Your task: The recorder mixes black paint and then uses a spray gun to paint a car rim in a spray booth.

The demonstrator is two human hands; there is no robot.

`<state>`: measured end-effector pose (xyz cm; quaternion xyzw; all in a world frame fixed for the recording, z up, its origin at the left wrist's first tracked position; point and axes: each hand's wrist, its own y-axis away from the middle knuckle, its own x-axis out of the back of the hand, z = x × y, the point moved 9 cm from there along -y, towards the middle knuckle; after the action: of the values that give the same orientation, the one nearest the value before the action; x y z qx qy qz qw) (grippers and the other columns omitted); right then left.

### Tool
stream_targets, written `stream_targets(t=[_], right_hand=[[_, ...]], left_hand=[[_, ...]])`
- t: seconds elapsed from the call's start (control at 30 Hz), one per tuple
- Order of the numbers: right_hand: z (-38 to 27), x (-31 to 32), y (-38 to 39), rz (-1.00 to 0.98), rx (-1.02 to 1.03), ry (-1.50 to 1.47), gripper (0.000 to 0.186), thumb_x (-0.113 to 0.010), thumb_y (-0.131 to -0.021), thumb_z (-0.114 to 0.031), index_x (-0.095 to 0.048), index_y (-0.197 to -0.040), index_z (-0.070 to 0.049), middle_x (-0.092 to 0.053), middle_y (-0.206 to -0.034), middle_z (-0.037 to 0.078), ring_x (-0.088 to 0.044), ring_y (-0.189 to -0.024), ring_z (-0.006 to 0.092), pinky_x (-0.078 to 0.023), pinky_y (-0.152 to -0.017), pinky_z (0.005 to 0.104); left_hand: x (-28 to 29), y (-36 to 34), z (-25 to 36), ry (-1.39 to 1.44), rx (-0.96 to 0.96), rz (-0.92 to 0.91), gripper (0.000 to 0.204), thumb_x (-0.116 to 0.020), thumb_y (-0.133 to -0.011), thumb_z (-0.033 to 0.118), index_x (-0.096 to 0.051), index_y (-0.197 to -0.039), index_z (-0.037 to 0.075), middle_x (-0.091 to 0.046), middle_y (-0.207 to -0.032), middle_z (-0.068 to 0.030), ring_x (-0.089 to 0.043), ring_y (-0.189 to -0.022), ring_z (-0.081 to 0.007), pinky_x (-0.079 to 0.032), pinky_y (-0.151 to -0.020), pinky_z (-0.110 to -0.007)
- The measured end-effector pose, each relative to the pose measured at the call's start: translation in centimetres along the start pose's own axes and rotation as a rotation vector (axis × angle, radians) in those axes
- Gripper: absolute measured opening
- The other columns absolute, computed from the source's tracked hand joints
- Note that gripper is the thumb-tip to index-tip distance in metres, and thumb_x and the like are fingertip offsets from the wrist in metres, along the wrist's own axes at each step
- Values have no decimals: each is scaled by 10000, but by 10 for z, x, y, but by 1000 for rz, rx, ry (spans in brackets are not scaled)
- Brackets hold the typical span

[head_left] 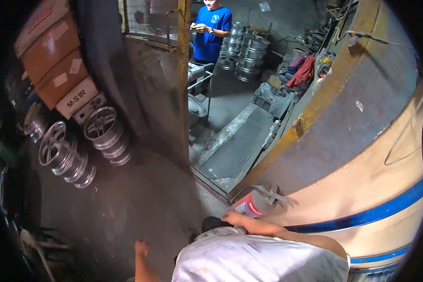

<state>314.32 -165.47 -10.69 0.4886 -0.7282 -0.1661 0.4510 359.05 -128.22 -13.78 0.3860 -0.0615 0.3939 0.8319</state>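
Cream wall panel (362,178): one, at the right, with at least two blue bands.
Yellow-edged doorway (184,94): one, opening onto a further room.
Cardboard boxes (63,82): at least three stacked at the left; shadow hides the full count.
Co-worker (212,33): one, blue shirt, head cut off by the upper edge.
Wheel rims (113,143): two silvery stacks plain on the near floor, more beyond the doorway.
Fire extinguisher (250,205): one red cylinder, pale label, near the doorway's foot, just beyond the right hand; its top is blurred.
Right hand (233,218): bent in before the white shirt (249,258), fingers curled; grip cannot be told.
Left hand (142,247): loosely curled above the floor, palm hidden, so any hold cannot be told.
Black patch (212,223): one, beside the right hand, partly covered, unidentifiable.
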Motion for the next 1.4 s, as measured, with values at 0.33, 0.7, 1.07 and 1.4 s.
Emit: stream_targets(t=[0.33, 0.7, 1.07, 1.4], right_hand=[[-3, 120, -130, 127, -236, -223, 899, -747, -824, -383, -305, -1519, -23, -618, -1274, 287, -608, -1197, 390, -484, -1009, 435], [-53, 385, -279, 619, -144, -550, 1141, -756, -853, -335, 82, -1586, -84, -647, -1191, 246, -650, -1024, 386, -504, -935, 444], [-47, 621, -137, 1371, 137, -1057, 1053, -704, -888, -100, 75, -1594, -151, -661, -1046, 105, -647, -751, 163, -537, -645, 305], [14, 614, -172, 1158, 289, -1545, 798, -676, -928, -191, -190, -1541, -39, -615, -1237, 165, -649, -1086, 273, -552, -864, 388]], left_hand=[[-124, -95, 159, -533, -374, -303, 535, -562, -974, 275, -491, -1442, 26, -647, -1270, -193, -642, -1110, -277, -524, -916, -408], [-109, -126, 206, -418, 78, -301, 555, -550, -969, 313, -487, -1445, 35, -619, -1308, -212, -615, -1159, -311, -486, -968, -432], [-93, -180, 252, -426, 136, -315, 577, -537, -963, 351, -482, -1448, 43, -590, -1347, -232, -589, -1208, -344, -449, -1019, -455], [-208, -194, 258, -823, -142, -749, 597, -526, -958, 385, -479, -1451, 51, -564, -1382, -250, -565, -1253, -375, -415, -1066, -477]])
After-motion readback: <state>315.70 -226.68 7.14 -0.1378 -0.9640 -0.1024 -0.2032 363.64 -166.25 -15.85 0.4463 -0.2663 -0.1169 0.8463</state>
